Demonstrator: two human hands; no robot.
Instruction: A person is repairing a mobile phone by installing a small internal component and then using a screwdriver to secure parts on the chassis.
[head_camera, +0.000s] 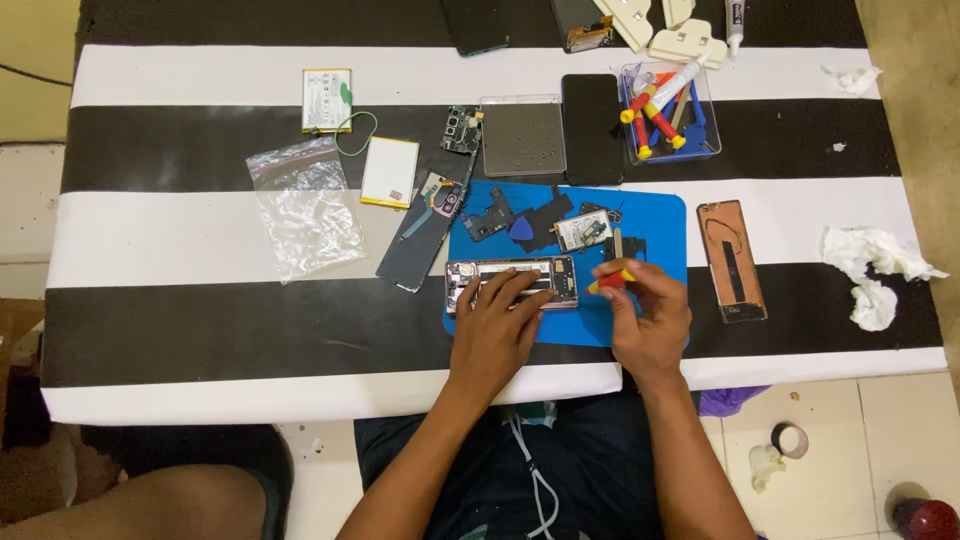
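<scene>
Apparently both hands (left (497, 325), right (648, 312)) work the phone frame (512, 283).

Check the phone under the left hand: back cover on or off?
Off. The phone lies on the blue mat with its internals exposed under the left hand.

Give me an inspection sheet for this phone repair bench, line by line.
Surface: black and white striped table with a blue mat.
Job's things: opened phone frame on the mat; red and yellow screwdriver.
Clutter: two batteries, plastic bag, clear tool box, crumpled tissues, phone back panel.
Grippers: left hand presses on the frame; right hand holds the screwdriver.
Cables: white cord in the lap.
Surroundings: tiled floor, tape roll.
</scene>
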